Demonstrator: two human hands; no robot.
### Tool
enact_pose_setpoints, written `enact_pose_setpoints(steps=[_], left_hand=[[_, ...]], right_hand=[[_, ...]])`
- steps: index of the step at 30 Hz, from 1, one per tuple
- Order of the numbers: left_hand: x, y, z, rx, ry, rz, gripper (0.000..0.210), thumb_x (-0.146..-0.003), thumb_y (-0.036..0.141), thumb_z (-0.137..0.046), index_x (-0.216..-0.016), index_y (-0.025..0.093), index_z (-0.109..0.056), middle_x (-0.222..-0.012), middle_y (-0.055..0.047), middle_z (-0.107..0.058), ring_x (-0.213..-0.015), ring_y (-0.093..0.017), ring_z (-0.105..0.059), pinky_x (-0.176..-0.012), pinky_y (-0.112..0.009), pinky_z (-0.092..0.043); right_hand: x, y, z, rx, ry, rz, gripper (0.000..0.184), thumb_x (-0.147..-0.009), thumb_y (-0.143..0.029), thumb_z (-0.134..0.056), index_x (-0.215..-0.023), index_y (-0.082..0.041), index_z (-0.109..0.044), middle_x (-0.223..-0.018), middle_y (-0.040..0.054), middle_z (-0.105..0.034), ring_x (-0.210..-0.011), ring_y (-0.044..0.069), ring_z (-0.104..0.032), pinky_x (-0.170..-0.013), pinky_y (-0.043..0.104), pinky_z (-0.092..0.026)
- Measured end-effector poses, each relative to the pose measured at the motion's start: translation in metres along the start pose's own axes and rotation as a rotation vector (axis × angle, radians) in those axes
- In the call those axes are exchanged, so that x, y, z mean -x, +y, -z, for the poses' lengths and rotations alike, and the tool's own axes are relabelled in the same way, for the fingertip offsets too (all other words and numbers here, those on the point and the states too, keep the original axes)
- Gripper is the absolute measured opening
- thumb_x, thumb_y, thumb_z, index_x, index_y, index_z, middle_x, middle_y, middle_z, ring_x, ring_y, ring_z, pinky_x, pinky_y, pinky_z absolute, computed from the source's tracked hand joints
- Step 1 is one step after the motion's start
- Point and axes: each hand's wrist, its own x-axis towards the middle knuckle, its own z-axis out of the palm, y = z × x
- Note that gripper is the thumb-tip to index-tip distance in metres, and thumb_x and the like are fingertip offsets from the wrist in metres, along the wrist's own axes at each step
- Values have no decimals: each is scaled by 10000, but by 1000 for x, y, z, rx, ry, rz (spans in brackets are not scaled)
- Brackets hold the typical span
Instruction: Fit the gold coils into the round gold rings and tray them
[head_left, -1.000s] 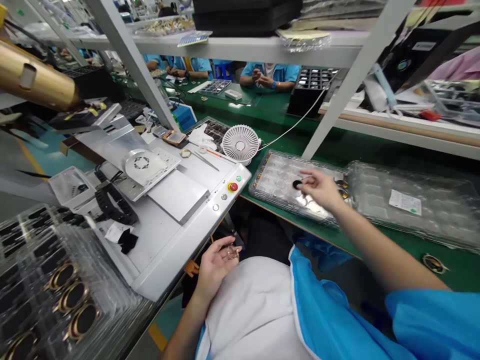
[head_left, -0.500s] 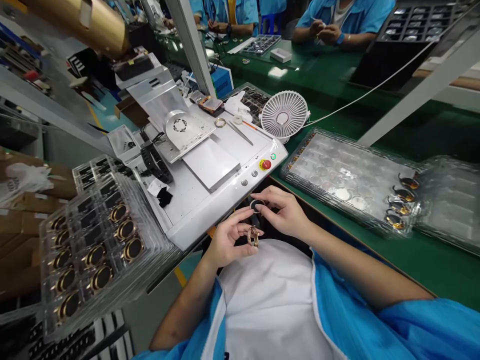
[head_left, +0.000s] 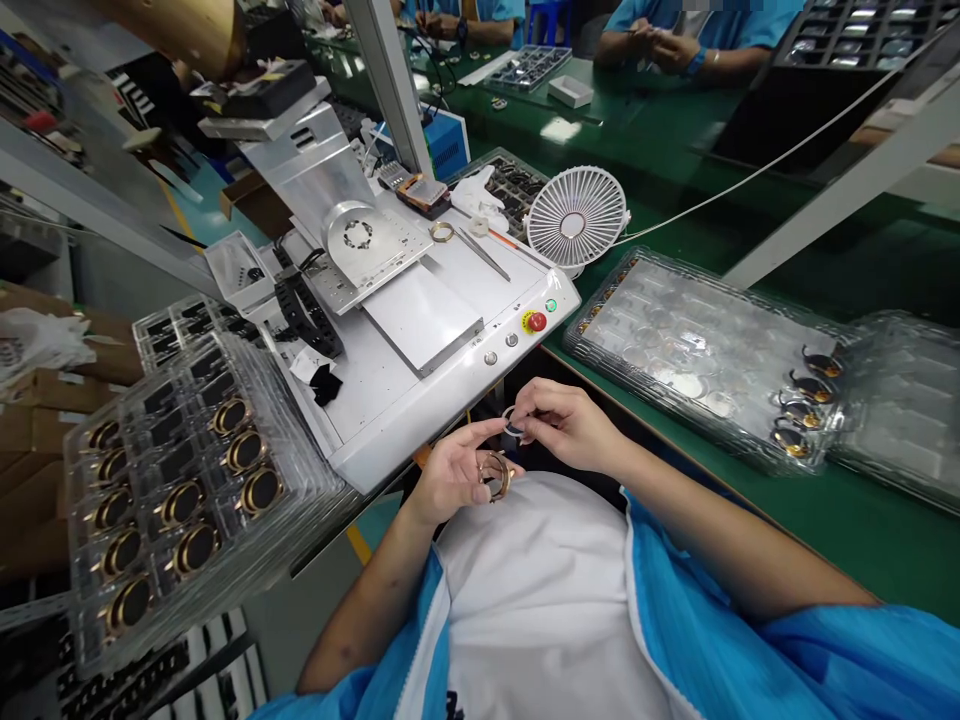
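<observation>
Close in front of my white shirt, my left hand [head_left: 455, 478] is closed on a gold-coloured watch case [head_left: 495, 476], an open ring gripped near the thumb. Its index finger reaches to a small round disc [head_left: 513, 422] with a dark middle and a pale rim. Pinched round that disc's right side are the fingers of my right hand [head_left: 559, 422]. Some of the disc is hidden behind the fingertips. Both hands are just off the front edge of the white machine base [head_left: 390, 440].
Stacked clear trays with gold-rimmed watch parts [head_left: 180, 500] stand at left. A metal fixture [head_left: 375, 250], tweezers [head_left: 484, 255] and a red button [head_left: 536, 321] are on the machine. A white fan [head_left: 576, 220] and another tray [head_left: 697, 350] lie right. Co-workers' hands [head_left: 667, 48] show behind.
The watch case in my left hand has turned so its opening faces the camera more. My right fingers have shifted on the disc, which is now tilted. The view has moved slightly.
</observation>
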Motion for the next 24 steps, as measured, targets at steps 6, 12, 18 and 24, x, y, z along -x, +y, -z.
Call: enact_pose_setpoints(steps=[6,12,18,24], left_hand=[[-2,-7,3,45,126,-22,843,-648,421,-973,-1375,138,-654,-974,-127,-808,-927,-277,-788,-814,-338,-578],[-2,-2,8,72,259,-119,791,-657,428,-962,-1331,132,-673,-968,-129,-819,-947,-252,-789,-840,-315,-574],[14,-4,9,12,298,-157,840,-659,482,-951,-1361,131,-651,-970,-125,-809,-958,-252,-780,-833,-308,-574],[29,-5,10,-180,334,-256,885,-715,441,-927,-1477,174,-564,-1224,-179,-752,-1000,-279,-774,-828,-345,-605]], right_hand=[[-19,-3,4,195,55,203,143,-901,-189,-708,-769,-221,-752,-1059,83,-688,-958,206,-679,-818,361,-580],[-96,-6,12,128,228,-2,72,-826,-206,-724,-758,-200,-699,-773,27,-724,-730,189,-661,-743,345,-542],[-162,9,10,278,358,-196,124,-742,-148,-724,-759,-201,-614,-734,-6,-644,-706,181,-596,-748,346,-491],[-124,5,11,332,511,-124,382,-713,-289,-843,-1007,-211,-613,-899,7,-640,-698,164,-546,-749,357,-489]])
